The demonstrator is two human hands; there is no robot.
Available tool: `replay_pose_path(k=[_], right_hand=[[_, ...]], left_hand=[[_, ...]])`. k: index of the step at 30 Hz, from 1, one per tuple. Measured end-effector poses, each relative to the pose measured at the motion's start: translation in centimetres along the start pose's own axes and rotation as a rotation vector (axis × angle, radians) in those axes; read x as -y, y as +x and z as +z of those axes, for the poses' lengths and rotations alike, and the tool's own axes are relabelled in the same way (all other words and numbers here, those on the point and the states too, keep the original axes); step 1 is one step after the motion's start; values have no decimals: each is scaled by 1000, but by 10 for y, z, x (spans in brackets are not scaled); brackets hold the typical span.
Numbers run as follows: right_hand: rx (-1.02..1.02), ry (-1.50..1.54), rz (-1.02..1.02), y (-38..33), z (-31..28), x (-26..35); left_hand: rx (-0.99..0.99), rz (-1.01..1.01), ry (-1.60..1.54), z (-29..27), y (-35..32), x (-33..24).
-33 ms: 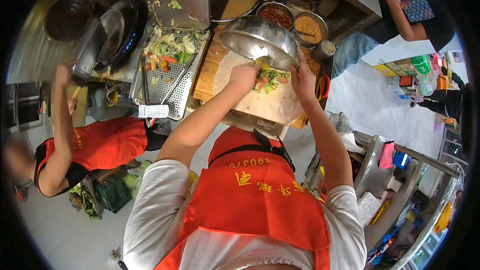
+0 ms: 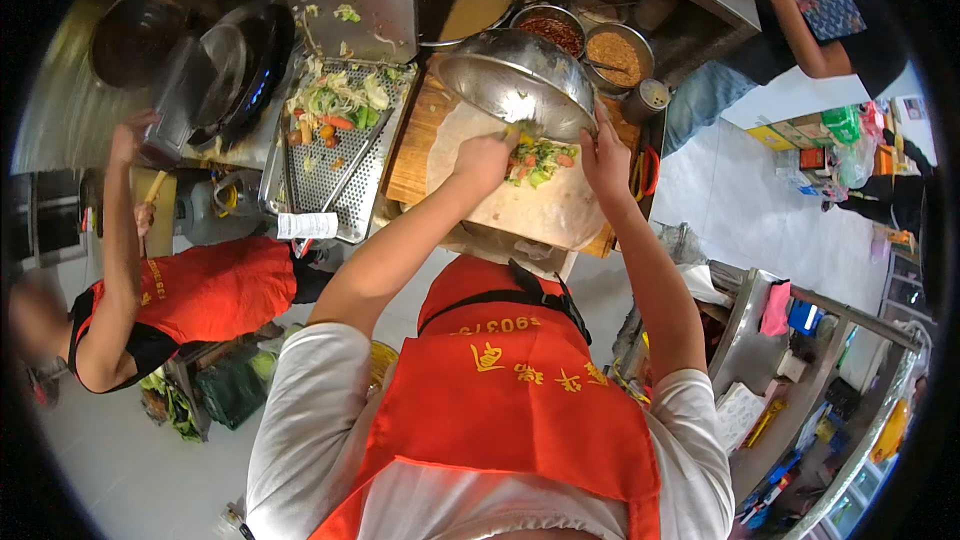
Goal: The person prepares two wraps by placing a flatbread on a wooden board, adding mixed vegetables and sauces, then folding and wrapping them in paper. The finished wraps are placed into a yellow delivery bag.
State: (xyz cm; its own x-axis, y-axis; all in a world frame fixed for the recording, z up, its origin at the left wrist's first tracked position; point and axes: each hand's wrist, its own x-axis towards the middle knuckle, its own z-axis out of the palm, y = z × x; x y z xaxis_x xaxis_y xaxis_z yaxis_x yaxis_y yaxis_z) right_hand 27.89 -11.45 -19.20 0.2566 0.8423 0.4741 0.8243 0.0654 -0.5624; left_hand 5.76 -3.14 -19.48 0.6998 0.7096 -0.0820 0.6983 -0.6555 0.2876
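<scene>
A shiny metal bowl (image 2: 522, 80) is tipped on its side over a pale flatbread (image 2: 490, 212), its mouth facing me. My right hand (image 2: 606, 158) grips the bowl's right rim. My left hand (image 2: 484, 162) is closed at the bowl's lower left edge; a yellowish piece shows at its fingertips, too small to name. Between my hands, chopped green and orange vegetables (image 2: 540, 162) lie heaped on the flatbread. Under the flatbread is a wooden board (image 2: 408, 168).
To the left, a perforated metal tray (image 2: 350, 208) holds vegetable pieces (image 2: 340, 100) and tongs. Pans of red chili (image 2: 552, 32) and tan crumbs (image 2: 614, 52) stand behind the bowl. A co-worker in a red apron (image 2: 222, 285) works at a wok (image 2: 222, 70) on the far left.
The co-worker's raised hand has shifted slightly. My hands and the bowl stay almost where they were.
</scene>
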Motion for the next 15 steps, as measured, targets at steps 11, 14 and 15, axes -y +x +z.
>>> replay_pose_path(k=[11, 14, 15], right_hand=[[-30, 217, 401, -1, -20, 10], [-69, 269, 452, 1, -32, 0], [-71, 277, 482, 0, -37, -3]], left_hand=[[-105, 27, -407, -23, -37, -35], [-44, -19, -408, -23, -30, -45], [-5, -53, -389, -26, -26, -40]])
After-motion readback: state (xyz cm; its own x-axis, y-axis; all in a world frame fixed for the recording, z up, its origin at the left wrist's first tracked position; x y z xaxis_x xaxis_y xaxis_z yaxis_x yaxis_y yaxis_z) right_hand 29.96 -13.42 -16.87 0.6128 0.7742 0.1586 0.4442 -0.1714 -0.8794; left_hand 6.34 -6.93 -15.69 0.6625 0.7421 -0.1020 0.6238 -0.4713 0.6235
